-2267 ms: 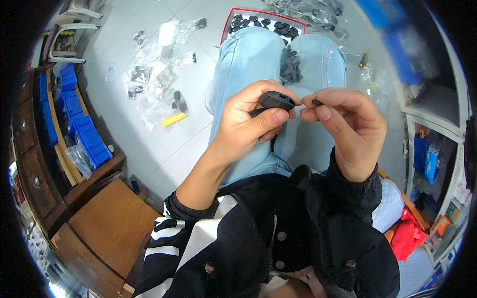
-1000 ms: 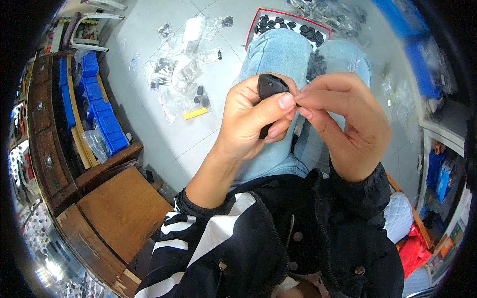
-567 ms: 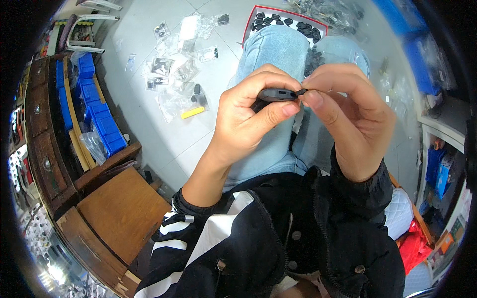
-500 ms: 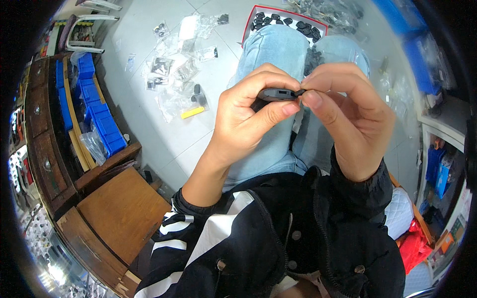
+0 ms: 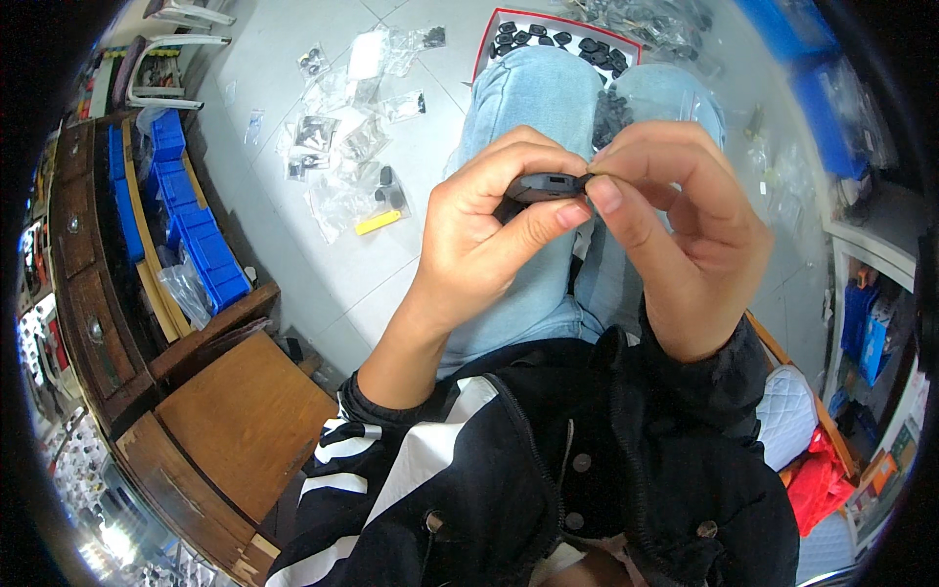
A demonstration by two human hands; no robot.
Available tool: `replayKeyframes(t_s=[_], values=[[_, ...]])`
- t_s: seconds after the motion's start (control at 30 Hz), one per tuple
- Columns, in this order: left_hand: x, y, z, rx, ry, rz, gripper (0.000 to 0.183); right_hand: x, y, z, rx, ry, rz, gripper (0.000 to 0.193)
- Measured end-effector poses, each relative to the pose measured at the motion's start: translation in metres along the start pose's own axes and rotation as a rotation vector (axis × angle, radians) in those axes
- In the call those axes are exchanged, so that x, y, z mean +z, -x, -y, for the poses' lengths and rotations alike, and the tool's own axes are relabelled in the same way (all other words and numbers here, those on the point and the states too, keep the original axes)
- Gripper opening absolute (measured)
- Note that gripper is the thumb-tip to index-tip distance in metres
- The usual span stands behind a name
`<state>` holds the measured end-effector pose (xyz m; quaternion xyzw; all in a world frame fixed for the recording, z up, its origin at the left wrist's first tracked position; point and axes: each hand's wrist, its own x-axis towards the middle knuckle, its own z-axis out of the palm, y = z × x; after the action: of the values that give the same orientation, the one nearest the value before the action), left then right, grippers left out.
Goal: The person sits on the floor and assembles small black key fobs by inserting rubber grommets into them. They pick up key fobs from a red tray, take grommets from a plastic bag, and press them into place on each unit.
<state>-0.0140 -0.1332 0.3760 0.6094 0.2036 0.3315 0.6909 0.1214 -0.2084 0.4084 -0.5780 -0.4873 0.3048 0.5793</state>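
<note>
Above my knees, my left hand [image 5: 469, 225] grips a rounded black key fob shell [image 5: 544, 187] between thumb and curled fingers. Its narrow edge, with a small slot in it, faces me. At the right end of the shell, my right hand [image 5: 690, 230] pinches a tiny dark piece [image 5: 587, 180] with thumb and forefinger; most of it is hidden by the fingertips. Beyond my knees lies a shallow white box with a red rim [image 5: 485, 49], which holds several black key fob shells [image 5: 594, 49]. Small dark parts [image 5: 614, 115] rest between my thighs.
Clear plastic bags [image 5: 364, 137] with small parts and a yellow strip [image 5: 378, 223] lie on the tiled floor, left of my legs. Blue bins [image 5: 210, 259] stand by a wooden drawer cabinet [image 5: 88, 284]. More bags are at the far right, near a shelf [image 5: 871, 240].
My right hand has shifted slightly left and up, its fingertips closer against the end of the key fob shell. My left hand keeps its hold nearly unmoved.
</note>
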Motion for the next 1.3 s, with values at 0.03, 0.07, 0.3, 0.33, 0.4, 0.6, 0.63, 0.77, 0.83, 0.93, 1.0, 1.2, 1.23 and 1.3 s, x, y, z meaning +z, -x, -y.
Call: replayKeyframes(t_s=[0.03, 0.07, 0.3, 0.33, 0.4, 0.6, 0.63, 0.77, 0.83, 0.93, 1.0, 1.2, 1.23, 1.3], values=[[0.001, 0.000, 0.000, -0.005, 0.007, -0.005, 0.020, 0.001, 0.000, -0.001, -0.006, -0.009, -0.008, 0.008], [0.002, 0.000, 0.000, -0.009, 0.020, -0.010, 0.020, 0.002, 0.001, -0.001, -0.011, -0.022, -0.019, 0.008], [0.005, 0.000, 0.003, -0.001, 0.043, -0.037, 0.020, 0.002, 0.002, -0.004, -0.029, -0.013, -0.024, 0.008], [0.005, 0.000, 0.003, -0.003, 0.038, -0.036, 0.020, 0.001, 0.002, -0.005, -0.032, 0.001, -0.020, 0.008], [0.005, 0.000, 0.002, -0.009, 0.025, -0.035, 0.020, 0.000, 0.002, -0.006, -0.036, 0.023, -0.012, 0.008], [0.005, -0.002, 0.001, -0.010, 0.054, -0.007, 0.019, -0.005, 0.001, -0.012, -0.081, 0.003, 0.048, 0.012], [0.004, -0.001, 0.000, -0.038, 0.101, 0.009, 0.019, -0.006, 0.000, -0.013, -0.074, -0.074, 0.041, 0.012], [-0.001, 0.000, -0.002, -0.160, 0.254, 0.050, 0.017, -0.007, -0.001, -0.013, -0.048, -0.266, 0.006, 0.012], [-0.001, -0.001, 0.000, -0.124, 0.204, 0.035, 0.016, -0.009, 0.000, -0.010, -0.029, -0.257, 0.019, 0.012], [0.002, -0.003, 0.005, 0.018, 0.128, 0.016, 0.016, -0.012, -0.001, -0.005, -0.003, -0.202, 0.077, 0.012], [0.001, -0.003, 0.006, 0.064, 0.064, 0.002, 0.016, -0.013, -0.001, -0.003, 0.014, -0.197, 0.099, 0.012], [-0.001, -0.002, 0.005, 0.120, -0.040, -0.019, 0.016, -0.010, 0.001, 0.001, 0.085, -0.183, 0.081, 0.015], [-0.001, -0.002, 0.004, 0.113, -0.040, -0.022, 0.016, -0.010, 0.001, 0.002, 0.072, -0.154, 0.084, 0.016], [0.000, -0.002, 0.004, 0.103, -0.047, -0.028, 0.017, -0.010, -0.001, 0.002, 0.011, -0.060, 0.110, 0.017]])
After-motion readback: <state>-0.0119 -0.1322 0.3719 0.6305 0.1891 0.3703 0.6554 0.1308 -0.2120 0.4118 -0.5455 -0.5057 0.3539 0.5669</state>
